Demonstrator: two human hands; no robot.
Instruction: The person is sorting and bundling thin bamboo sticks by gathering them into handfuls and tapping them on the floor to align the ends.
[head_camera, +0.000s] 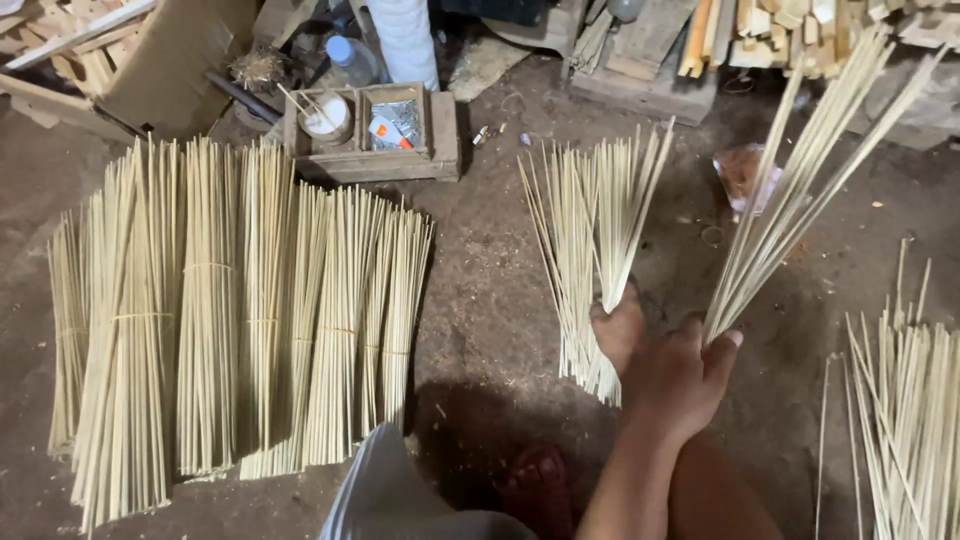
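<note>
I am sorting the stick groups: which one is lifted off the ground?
The fanned bunch of sticks gripped by the right hand; the others lie on the dirt floor.

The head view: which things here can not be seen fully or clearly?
- Left hand: mostly hidden in the head view behind the right hand and a fan of thin sticks.
- Lifted stick bunch: its tips are cut by the top edge.
- Loose sticks at right: cut by the right and bottom edges.
- Wooden box: its small contents are too small to identify.
- Tied bundles: the lower ends are partly hidden by grey cloth.
</note>
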